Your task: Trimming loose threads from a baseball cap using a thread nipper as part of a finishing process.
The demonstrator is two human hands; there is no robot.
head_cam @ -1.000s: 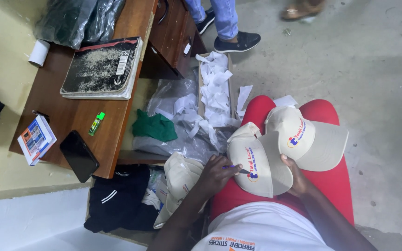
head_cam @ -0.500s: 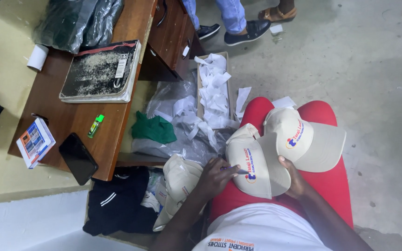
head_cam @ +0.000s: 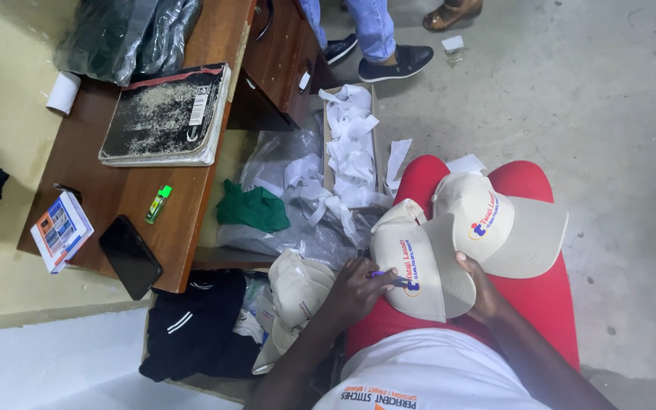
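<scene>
Head view: cream fabric cap with printed front [head_cam: 411, 262] lower centre on red-trousered lap [head_cam: 540, 296], long axis crown-to-brim, upper left to lower right. Left hand [head_cam: 354, 288] pinching slim purple tool [head_cam: 389, 275] against print; right hand [head_cam: 484, 292] gripping brim. Second cream cap [head_cam: 495, 224] just upper right.

Too small to make out: thin dark tool pinched in left-hand fingers [head_cam: 358, 275] against cream cloth cap [head_cam: 411, 258]. Right-hand fingers [head_cam: 471, 267] mostly hidden under cap brim. Cut off by top edge: standing person's jeans [head_cam: 373, 26], dark plastic bag [head_cam: 127, 34] on tabletop [head_cam: 108, 197].
</scene>
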